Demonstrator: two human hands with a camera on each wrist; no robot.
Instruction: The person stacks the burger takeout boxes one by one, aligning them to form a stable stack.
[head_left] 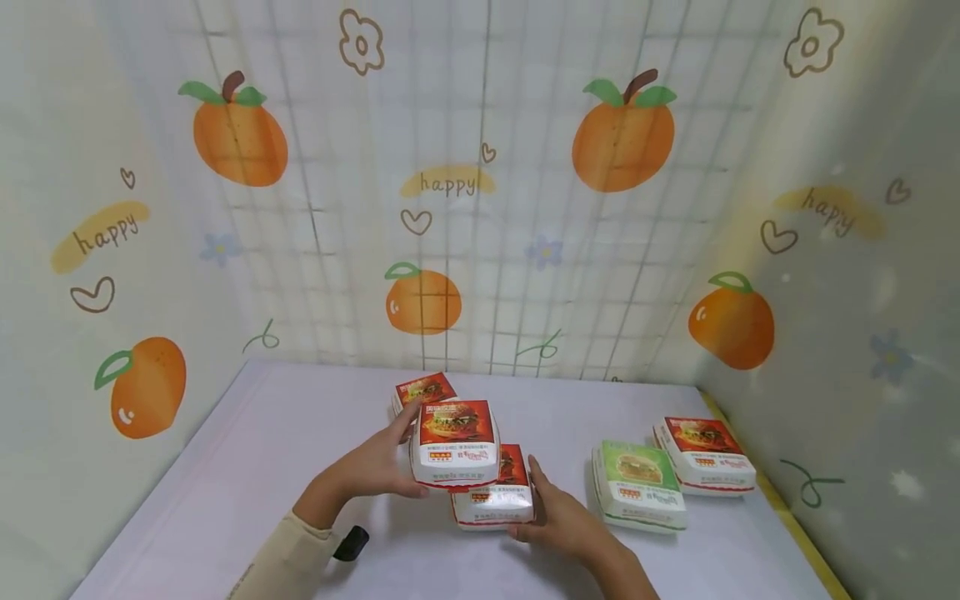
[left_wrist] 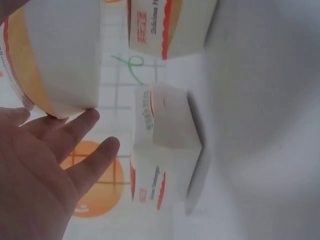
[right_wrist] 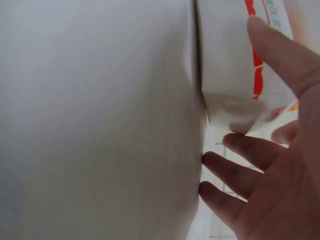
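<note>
My left hand (head_left: 382,461) grips a red-and-white burger box (head_left: 455,442) by its left side and holds it up off the table; the left wrist view shows the underside of this raised box (left_wrist: 70,55). Just right of it and lower, another red-topped burger box (head_left: 491,507) sits on the table, partly hidden by the raised one. My right hand (head_left: 558,514) holds that box at its right side, thumb (right_wrist: 280,50) against the front wall and fingers spread round the corner. Behind the raised box lies a third red burger box (head_left: 425,389), partly covered from view.
On the right stand a green-topped burger box (head_left: 637,483) and, behind it, a red-topped one (head_left: 705,454), close together near the table's yellow edge (head_left: 787,512). A curtain with printed oranges (head_left: 423,302) hangs over a wire grid at the back. A black object (head_left: 351,543) is by the left sleeve.
</note>
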